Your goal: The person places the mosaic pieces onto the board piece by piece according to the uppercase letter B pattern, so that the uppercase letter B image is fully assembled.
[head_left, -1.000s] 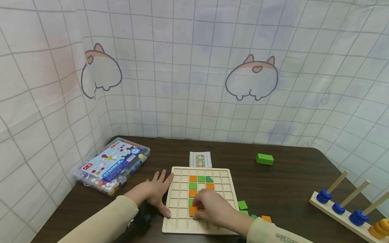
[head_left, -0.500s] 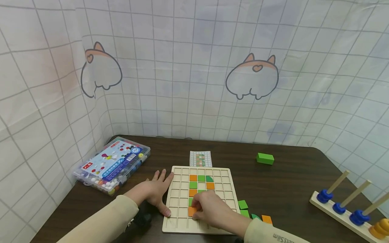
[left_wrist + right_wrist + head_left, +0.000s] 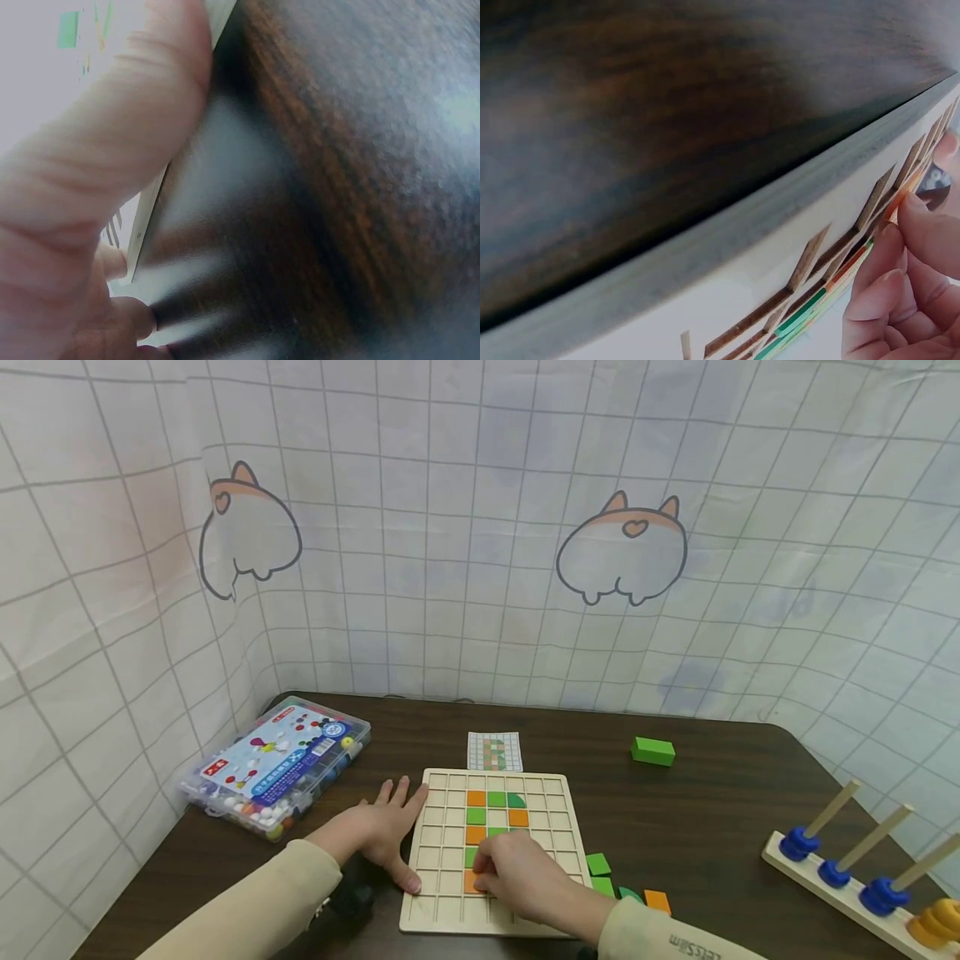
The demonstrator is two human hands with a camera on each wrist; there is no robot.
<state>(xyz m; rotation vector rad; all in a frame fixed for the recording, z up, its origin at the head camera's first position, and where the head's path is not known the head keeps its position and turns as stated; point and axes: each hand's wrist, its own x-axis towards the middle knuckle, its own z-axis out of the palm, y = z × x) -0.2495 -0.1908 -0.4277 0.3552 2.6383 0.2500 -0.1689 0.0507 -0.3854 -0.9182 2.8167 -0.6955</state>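
Note:
A pale wooden grid board [image 3: 435,910] lies on the dark table, with orange and green tiles in its middle cells. My left hand [image 3: 386,835] rests along the board's left edge, fingers spread and thumb near the lower part. My right hand [image 3: 528,872] is over the lower middle of the board. Its curled fingers and thumb pinch an orange square tile [image 3: 470,882] at a cell below a green tile [image 3: 470,857]. In the right wrist view the fingertips [image 3: 911,206] are right at the orange tile. The right hand hides several cells beside it.
A printed pattern card [image 3: 494,752] lies behind the board. Loose tiles [image 3: 656,902] lie to its right. A green block [image 3: 653,752] sits farther back, a peg stand [image 3: 832,893] at right, and a clear plastic case [image 3: 277,768] at left.
The orange tile in my right hand has shifted slightly left and settled from a tilt into line with the column above it. The left hand stays in place.

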